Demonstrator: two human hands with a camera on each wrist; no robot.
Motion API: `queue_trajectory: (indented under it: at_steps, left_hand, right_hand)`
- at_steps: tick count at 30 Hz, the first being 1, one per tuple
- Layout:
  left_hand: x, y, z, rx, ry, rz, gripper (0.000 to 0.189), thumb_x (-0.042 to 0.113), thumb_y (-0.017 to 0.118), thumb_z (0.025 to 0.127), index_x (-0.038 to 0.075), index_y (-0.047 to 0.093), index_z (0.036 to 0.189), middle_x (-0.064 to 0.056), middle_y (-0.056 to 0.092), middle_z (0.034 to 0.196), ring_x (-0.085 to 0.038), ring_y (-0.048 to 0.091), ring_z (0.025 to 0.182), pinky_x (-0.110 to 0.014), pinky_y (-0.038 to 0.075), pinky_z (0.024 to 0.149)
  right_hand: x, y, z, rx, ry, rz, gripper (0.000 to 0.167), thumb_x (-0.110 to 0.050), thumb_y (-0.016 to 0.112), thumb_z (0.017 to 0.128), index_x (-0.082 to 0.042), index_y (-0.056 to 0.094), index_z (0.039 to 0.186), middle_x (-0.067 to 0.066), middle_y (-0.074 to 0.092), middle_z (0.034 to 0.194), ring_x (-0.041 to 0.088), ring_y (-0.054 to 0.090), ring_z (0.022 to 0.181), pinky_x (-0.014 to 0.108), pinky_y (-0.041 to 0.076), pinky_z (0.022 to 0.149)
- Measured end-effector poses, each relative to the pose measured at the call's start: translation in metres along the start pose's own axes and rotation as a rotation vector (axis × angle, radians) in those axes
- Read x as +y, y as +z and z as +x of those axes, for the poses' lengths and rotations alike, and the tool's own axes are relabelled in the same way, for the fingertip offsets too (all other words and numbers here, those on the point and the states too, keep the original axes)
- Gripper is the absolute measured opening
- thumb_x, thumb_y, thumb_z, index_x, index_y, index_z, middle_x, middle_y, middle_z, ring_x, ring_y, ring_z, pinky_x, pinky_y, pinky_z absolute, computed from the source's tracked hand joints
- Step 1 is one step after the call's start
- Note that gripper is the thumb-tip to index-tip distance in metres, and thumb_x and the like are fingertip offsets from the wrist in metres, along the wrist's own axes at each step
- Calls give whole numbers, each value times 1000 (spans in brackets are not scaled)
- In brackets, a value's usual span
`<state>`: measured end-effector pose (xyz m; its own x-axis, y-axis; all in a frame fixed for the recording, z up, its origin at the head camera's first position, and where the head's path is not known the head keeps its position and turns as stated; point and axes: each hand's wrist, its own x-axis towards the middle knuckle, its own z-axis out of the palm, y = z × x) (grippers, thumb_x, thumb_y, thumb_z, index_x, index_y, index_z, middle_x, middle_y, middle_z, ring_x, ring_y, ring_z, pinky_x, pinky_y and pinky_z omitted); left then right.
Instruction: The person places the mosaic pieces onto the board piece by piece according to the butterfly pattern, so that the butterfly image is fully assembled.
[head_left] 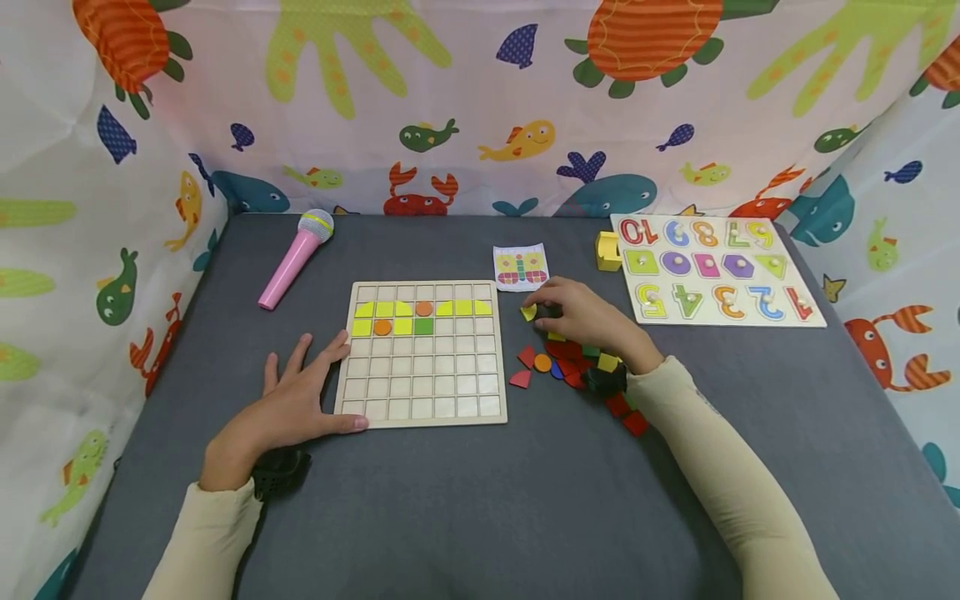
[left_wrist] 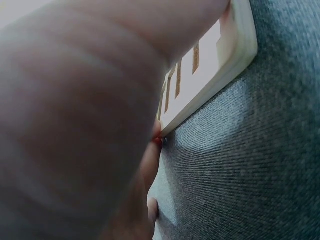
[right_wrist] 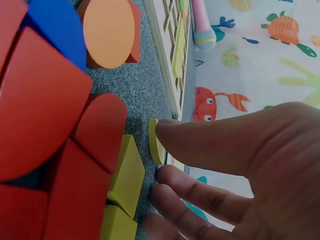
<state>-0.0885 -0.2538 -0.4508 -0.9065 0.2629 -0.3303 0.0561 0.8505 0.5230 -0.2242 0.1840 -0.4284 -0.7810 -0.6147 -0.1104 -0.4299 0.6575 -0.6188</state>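
A square wooden grid board (head_left: 420,354) lies flat, its top rows partly filled with yellow, orange and green pieces. At its left side my left hand (head_left: 296,404) is spread, with the thumb on the near edge and a fingertip at the left edge. In the left wrist view a fingertip touches the board's rim (left_wrist: 200,100). My right hand (head_left: 581,317) is to the right of the board. Its thumb and fingers pinch a small yellow quarter-circle piece (right_wrist: 155,141) just above or on the cloth. Beside that hand lies a heap of red pieces (head_left: 566,354), with some yellow, green, orange and blue ones.
A butterfly pattern card (head_left: 521,268) lies behind the board. A pink toy microphone (head_left: 296,258) is at the back left. The number-and-shape puzzle (head_left: 716,271) sits at the back right, with a yellow block (head_left: 607,252) beside it. A printed curtain (head_left: 480,108) borders the table.
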Motion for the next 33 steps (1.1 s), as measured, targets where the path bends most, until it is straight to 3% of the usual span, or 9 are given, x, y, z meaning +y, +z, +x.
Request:
queue_trajectory:
  at_steps: [8,13,20,33]
  left_hand:
    - [1,-1,0,0,6,-2,127,70,85,79,11,22,171,-22,9,177,-52,-9,159,-78,-17,114]
    - [2,0,0,0,17,-1,125,69,86,79,11,23,171,-18,8,178,-52,-9,159,-78,-16,114]
    - [4,0,2,6,28,-5,124,68,86,79,10,24,170,-18,9,178,-53,-8,159,-79,-16,113]
    - [3,-2,-1,8,28,-6,124,67,86,80,9,24,170,-17,8,179,-52,-9,159,-78,-17,113]
  right_hand:
    - [0,-1,5,-20,-66,-101,31,-2,73,100,-5,76,130,19,62,129,34,56,110,50,50,97]
    - [-2,-1,4,-29,-51,-118,31,-4,74,100,-6,76,131,19,62,130,34,56,113,51,50,100]
    - [2,-5,-6,-22,-3,-61,37,-7,75,100,-4,72,136,18,64,132,32,59,112,50,52,97]
    - [10,-7,-23,-21,46,-69,30,-9,79,97,-1,74,125,18,60,129,36,54,119,54,48,104]
